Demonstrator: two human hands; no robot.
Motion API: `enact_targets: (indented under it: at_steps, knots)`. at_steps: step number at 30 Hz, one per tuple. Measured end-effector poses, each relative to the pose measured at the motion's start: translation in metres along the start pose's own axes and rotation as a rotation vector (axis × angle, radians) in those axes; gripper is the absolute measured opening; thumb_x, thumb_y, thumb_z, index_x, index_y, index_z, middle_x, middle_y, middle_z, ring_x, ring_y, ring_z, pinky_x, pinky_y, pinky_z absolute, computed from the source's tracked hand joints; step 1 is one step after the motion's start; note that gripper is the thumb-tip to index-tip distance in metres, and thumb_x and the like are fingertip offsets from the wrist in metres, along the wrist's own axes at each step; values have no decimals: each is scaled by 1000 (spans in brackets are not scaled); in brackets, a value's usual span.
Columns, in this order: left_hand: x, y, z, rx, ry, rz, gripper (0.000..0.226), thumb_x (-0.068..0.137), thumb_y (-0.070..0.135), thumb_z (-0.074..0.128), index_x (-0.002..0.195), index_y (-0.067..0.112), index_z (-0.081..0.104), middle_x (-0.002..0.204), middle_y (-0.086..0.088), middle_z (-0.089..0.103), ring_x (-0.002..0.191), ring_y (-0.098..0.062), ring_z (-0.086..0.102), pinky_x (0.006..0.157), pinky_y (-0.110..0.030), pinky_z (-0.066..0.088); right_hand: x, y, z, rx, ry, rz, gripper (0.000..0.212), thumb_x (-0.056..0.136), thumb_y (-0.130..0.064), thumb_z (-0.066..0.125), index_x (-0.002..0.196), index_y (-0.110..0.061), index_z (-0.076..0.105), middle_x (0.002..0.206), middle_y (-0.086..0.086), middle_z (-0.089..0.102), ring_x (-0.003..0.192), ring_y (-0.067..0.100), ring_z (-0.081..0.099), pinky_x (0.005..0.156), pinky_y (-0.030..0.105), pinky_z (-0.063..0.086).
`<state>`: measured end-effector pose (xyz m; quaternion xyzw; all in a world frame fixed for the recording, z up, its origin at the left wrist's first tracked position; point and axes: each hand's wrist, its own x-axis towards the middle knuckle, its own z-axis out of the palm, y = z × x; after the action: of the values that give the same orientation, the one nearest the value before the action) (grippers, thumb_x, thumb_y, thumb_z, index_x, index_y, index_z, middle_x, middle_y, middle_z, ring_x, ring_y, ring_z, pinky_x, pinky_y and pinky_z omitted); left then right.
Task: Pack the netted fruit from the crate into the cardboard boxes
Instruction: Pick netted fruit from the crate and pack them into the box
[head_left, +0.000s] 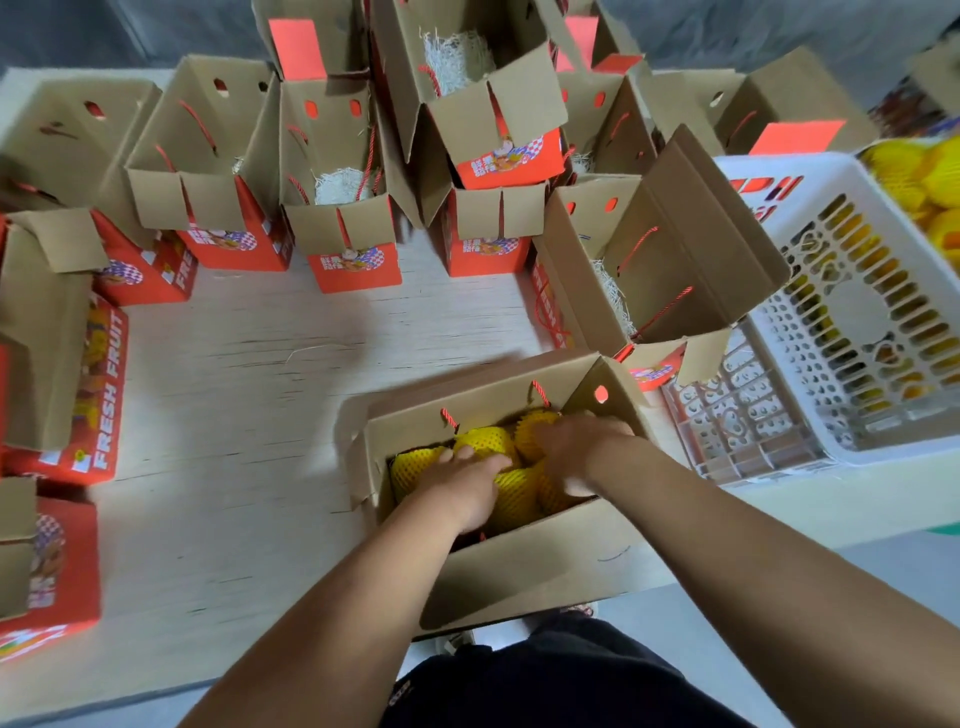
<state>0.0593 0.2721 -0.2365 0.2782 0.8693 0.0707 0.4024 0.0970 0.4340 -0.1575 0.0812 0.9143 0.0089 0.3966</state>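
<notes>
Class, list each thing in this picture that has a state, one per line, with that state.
Near box: open, holds netted fruit.
Left hand: resting on fruit.
Right hand: resting on fruit.
White crate: fruit left inside.
Box beside crate: open, straw-lined, no fruit.

Soft, even light, faint shadows, wide-angle bending at the edges, and the hands perhaps slightly motion-blurred.
</notes>
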Motion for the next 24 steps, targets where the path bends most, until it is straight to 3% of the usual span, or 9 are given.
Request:
enact_targets:
  at_steps: [3,6,9,12,16,18,20,24]
  knots:
    - [-11,6,-12,-108,245,9,36,102,35,53,138,38,56,145,-5,53,131,-30,49,112,-40,41,-22,11,1,321,253,-35,47,95,-19,53,140,-32,51,135,3,60,123,31,59,98,42,52]
    - [-23,48,-34,-470,414,170,15,100,32,54,108,32,66,116,6,70,108,-16,64,97,-40,53,-51,31,8,628,565,-65,34,94,-19,55,127,-27,63,112,5,72,103,31,66,84,38,54]
    - [-21,114,-48,-634,474,346,14,97,24,49,95,23,63,95,4,71,92,-16,65,88,-43,54,-66,65,8,747,791,-137,18,93,-12,57,107,-17,67,91,6,72,84,32,65,67,36,41]
    - [-3,174,-45,-863,488,414,13,99,13,46,94,17,57,85,-6,64,76,-15,55,73,-40,49,-70,114,8,833,903,-162,21,94,-7,55,109,-17,66,93,4,73,83,29,66,69,36,47]
    - [30,258,-37,-973,525,431,17,95,23,42,93,22,58,82,18,60,78,-6,53,73,-28,43,-75,191,22,952,1001,-149,29,90,-11,50,110,-23,67,90,-10,69,79,8,61,68,7,40]
    - [46,303,-39,-965,538,445,20,98,24,43,98,27,63,91,21,66,88,-5,61,81,-30,49,-71,238,29,1000,1021,-147,28,93,-13,50,113,-24,67,91,-13,68,77,0,60,69,5,39]
    - [65,336,-43,-853,563,444,22,102,22,44,107,24,66,105,9,71,100,-12,66,90,-35,52,-59,284,34,1006,1001,-136,24,98,-11,53,112,-26,66,88,-15,67,74,-3,59,64,10,39]
    - [103,368,-64,-69,792,292,22,100,36,48,112,35,66,103,10,71,92,-16,63,76,-35,49,-14,357,31,993,711,-116,20,103,-21,52,119,-26,60,101,-6,70,82,8,66,67,27,49]
